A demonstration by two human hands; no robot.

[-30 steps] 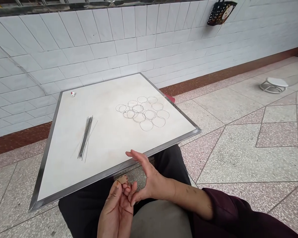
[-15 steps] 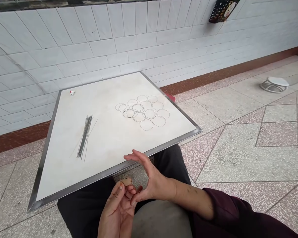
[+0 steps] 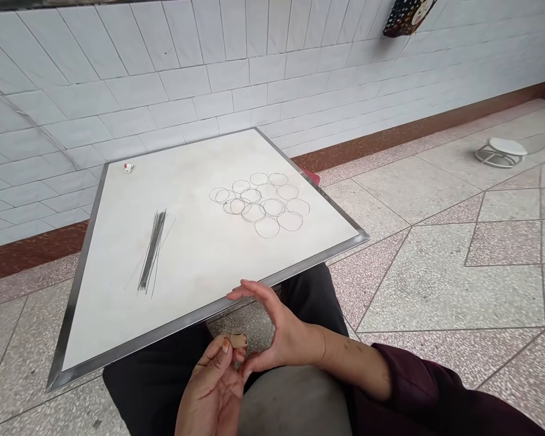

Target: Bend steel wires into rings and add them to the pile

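Low at the table's near edge, my left hand (image 3: 215, 378) has its thumb pressed to the index finger. A tan wrap or strip (image 3: 238, 340) shows at those fingertips, with a thin dark line along it; anything pinched there is too fine to make out. My right hand (image 3: 284, 330) curves beside it in a wide C, thumb near the left fingers and the other fingers spread up at the table edge. On the white table (image 3: 200, 254) lie several thin wire rings (image 3: 267, 227), partly overlapping. To their left is a bundle of straight dark wires (image 3: 152, 251).
A small white-and-red object (image 3: 128, 168) sits at the table's far left corner. The table has a metal rim (image 3: 300, 264) and stands by a tiled wall (image 3: 195, 79). A white stool (image 3: 501, 151) is on the floor at right. A dark patterned bag (image 3: 409, 17) hangs above.
My left fingertips and the tan wrap have shifted slightly right and turned a little. My right hand keeps its curved shape, slightly lower. The view has moved slightly; the rings and wires lie as before.
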